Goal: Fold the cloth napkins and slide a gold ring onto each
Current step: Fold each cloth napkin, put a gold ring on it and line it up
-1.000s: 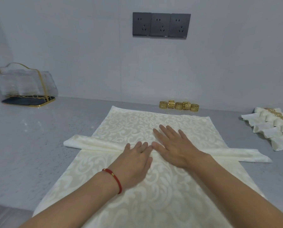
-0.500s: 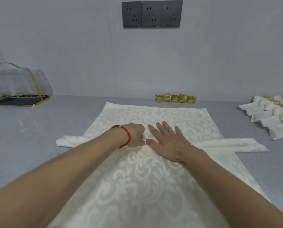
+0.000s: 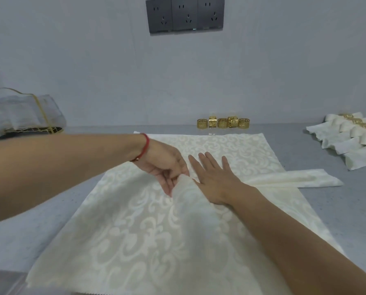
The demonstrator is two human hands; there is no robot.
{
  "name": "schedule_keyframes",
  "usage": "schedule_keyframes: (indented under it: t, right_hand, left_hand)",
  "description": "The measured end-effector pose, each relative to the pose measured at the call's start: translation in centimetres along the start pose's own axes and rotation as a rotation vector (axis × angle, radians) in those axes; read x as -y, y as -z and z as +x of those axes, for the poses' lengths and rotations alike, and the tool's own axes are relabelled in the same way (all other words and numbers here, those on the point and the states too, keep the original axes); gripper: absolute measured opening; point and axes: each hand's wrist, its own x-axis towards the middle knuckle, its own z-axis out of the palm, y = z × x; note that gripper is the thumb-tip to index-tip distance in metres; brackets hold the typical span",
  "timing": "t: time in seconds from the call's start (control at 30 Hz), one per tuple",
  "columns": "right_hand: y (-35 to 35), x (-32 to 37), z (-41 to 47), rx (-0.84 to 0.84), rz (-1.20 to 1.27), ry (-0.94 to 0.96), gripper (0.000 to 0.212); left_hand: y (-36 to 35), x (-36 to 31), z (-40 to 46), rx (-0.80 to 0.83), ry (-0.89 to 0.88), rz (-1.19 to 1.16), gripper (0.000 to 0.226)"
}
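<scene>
Both forearms are bare, with no sleeves in view. The left wrist wears a thin red cord bracelet [image 3: 144, 148] with a small gold bead. The right wrist wears nothing.

A grey speckled countertop [image 3: 50, 209] meets a pale wall. A large cream damask cloth [image 3: 135, 241] lies spread across its middle. Loose gold napkin rings [image 3: 223, 122] cluster by the wall. At far right lies a row of folded, ringed napkins [image 3: 352, 139]; at far left, a gold-wire glass holder [image 3: 24, 116].
</scene>
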Motion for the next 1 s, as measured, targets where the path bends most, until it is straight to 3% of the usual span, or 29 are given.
schedule_keyframes:
  t: [0.13,0.23,0.33,0.43,0.53,0.63,0.87,1.0]
  right_hand:
    - [0.2,-0.7,2.1,0.046,0.023,-0.037,0.083]
    - [1.5,-1.5,2.8,0.031,0.277,-0.028,0.061]
    - [2.2,-3.2,1.1,-0.095,0.671,0.140,0.039]
    - [3.9,-4.7,-1.5,-0.150,0.784,0.124,0.018]
    - [5.8,-6.9,-3.1,-0.028,0.637,0.024,0.007]
    - [6.3,-8.1,-3.8,0.135,0.551,-0.071,0.010]
    - [8.4,-6.3,-2.2,0.256,0.106,-0.149,0.028]
    - [9.5,-4.6,-2.3,0.180,-0.170,-0.153,0.036]
  left_hand:
    - [-0.5,1.8,-0.4,-0.069,-0.196,0.054,0.022]
    - [-0.6,2.8,0.3,-0.173,-0.307,0.112,0.017]
    - [-0.6,3.0,0.9,-0.217,-0.366,0.209,0.015]
    - [-0.5,2.8,1.4,-0.198,-0.379,0.268,0.017]
    - [-0.1,2.8,2.1,-0.199,-0.362,0.335,0.023]
    - [0.0,2.4,2.5,-0.208,-0.338,0.367,0.026]
    - [-0.4,0.0,3.4,-0.223,-0.187,0.559,0.027]
    - [-0.5,-1.2,3.5,-0.208,-0.078,0.625,0.031]
